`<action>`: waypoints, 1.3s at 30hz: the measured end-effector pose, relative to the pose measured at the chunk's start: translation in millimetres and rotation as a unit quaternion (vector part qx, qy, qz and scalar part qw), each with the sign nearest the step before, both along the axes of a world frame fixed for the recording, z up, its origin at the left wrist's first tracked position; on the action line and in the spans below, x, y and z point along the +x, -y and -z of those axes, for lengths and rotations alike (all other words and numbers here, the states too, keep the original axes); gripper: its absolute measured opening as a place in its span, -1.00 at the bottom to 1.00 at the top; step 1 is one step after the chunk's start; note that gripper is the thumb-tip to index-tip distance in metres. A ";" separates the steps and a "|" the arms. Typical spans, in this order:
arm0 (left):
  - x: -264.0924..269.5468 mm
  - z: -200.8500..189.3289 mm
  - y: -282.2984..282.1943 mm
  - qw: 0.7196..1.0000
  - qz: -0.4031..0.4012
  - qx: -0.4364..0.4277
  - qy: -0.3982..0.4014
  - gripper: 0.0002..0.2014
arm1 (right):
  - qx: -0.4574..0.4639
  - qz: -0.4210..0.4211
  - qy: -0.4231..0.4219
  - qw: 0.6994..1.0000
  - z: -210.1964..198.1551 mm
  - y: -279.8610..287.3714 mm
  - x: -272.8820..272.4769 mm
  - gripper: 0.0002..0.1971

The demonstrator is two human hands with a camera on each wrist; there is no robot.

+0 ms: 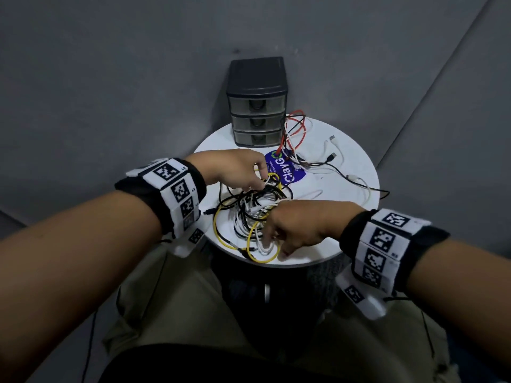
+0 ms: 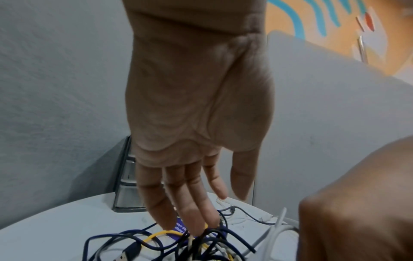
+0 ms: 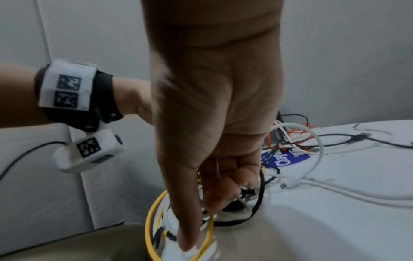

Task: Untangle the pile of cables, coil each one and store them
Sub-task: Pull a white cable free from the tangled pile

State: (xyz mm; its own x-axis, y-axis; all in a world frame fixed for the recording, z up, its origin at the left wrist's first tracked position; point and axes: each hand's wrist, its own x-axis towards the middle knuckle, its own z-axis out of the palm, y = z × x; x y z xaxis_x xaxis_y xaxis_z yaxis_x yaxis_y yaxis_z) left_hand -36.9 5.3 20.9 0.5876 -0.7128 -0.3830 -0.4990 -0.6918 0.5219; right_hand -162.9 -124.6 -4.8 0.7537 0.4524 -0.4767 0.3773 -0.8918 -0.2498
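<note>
Cables [image 1: 249, 211] lie in a tangled pile of black, white and yellow strands on the near part of a round white table [image 1: 356, 230], seen from the head view. The left hand [image 1: 235, 170] hangs over the far edge of the pile, its fingers pointing down into the strands beside a yellow cable [image 1: 273, 176]; whether they pinch anything cannot be told from here. The right hand [image 1: 298, 225] rests on the near right of the pile, fingers curled down among white loops and a yellow loop at the table's near edge. Behind the pile stands a dark three-drawer organizer [image 1: 257, 117], all drawers pushed in. A blue sticker [image 1: 287, 170] lies on the table between pile and organizer, and red, white and black cables [image 1: 296, 134] sprawl loosely to the right of the organizer.

From the left wrist, the left hand [image 2: 196, 123] shows its grip spread: the fingers [image 2: 190, 211] run nearly straight, tips touching the top of the cables [image 2: 178, 243] where a yellow strand crosses dark ones, the thumb held apart. The drawer unit's side [image 2: 127, 190] stands behind the fingers.

From the right wrist, the right hand [image 3: 212, 123] has its grip curled: the fingers [image 3: 223, 190] fold round strands of the cables [image 3: 245, 211], with the thumb reaching down through a yellow loop [image 3: 154, 211] onto white cable. The picture is blurred, so which strand is gripped cannot be told. The sticker [image 3: 286, 159] and the loose red and white cables [image 3: 290, 136] lie beyond.
</note>
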 end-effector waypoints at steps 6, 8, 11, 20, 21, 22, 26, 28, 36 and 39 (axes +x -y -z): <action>-14.4 -9.2 -11.4 0.995 0.043 -0.029 -0.088 -0.65 | 0.018 0.005 0.005 1.000 -4.9 0.2 -0.7 -0.83; -16.0 -9.4 -14.3 0.990 0.059 -0.040 -0.121 -0.57 | 0.073 0.033 0.026 0.996 -14.0 7.9 1.3 -0.92; -13.8 -10.5 -16.8 0.986 0.077 -0.040 -0.144 -0.51 | 0.167 0.101 0.065 0.979 -34.2 21.4 5.6 -0.94; -9.7 -5.7 5.8 0.996 0.066 -0.054 0.009 -0.77 | 0.211 0.173 0.182 0.945 -78.9 27.7 13.0 -0.87; -8.7 -6.2 7.1 0.997 0.065 -0.044 0.023 -0.76 | 0.211 0.176 0.189 0.943 -80.6 27.5 13.0 -0.87; -8.2 -7.8 7.8 0.997 0.066 -0.029 0.041 -0.76 | 0.211 0.182 0.191 0.941 -81.7 27.6 12.8 -0.88; -6.1 -10.0 11.1 0.993 0.077 0.012 0.092 -0.74 | 0.206 0.210 0.159 0.943 -81.8 26.1 12.5 -0.87; -6.2 -10.6 12.7 0.989 0.090 0.031 0.111 -0.72 | 0.242 0.245 0.105 0.933 -80.9 26.0 11.5 -0.83; -3.8 -15.2 8.7 0.988 0.124 -0.031 0.087 -0.82 | 0.355 0.343 0.013 0.869 -75.3 37.5 13.5 -0.74; -2.9 -11.1 8.7 0.984 0.136 -0.054 0.100 -0.83 | 0.216 0.288 0.058 0.931 -70.9 33.5 15.4 -0.52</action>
State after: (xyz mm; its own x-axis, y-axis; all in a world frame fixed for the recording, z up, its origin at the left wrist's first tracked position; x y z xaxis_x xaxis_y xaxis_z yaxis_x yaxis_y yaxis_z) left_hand -39.8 -3.4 32.0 0.4247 -0.8847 -0.1922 -0.7586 -0.4636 0.4578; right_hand -147.5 -158.1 66.2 0.9655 0.0882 -0.2448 -0.0856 -0.7808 -0.6188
